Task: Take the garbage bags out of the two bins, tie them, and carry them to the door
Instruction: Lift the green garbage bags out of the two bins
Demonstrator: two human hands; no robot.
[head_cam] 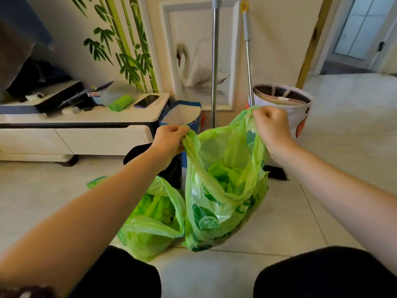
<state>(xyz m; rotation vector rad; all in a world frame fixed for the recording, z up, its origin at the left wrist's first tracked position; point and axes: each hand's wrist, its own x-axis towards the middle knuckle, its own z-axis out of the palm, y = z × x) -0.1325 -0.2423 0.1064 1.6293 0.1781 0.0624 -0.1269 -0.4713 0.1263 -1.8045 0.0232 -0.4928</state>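
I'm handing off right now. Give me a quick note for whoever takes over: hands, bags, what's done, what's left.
Left hand and right hand each pinch one handle of the upright green bag, held open over the floor.
Second green bag lies beside it on the floor, open and untied.
Blue bin and white bin stand behind.
Done: at least one bag is out.
Left: tie both, carry to the door.

Readable text: none.
Green bag [223, 190]: lime-slice prints only, no legible words.
Phone [146, 100] on cabinet [86, 119]: screen dark.
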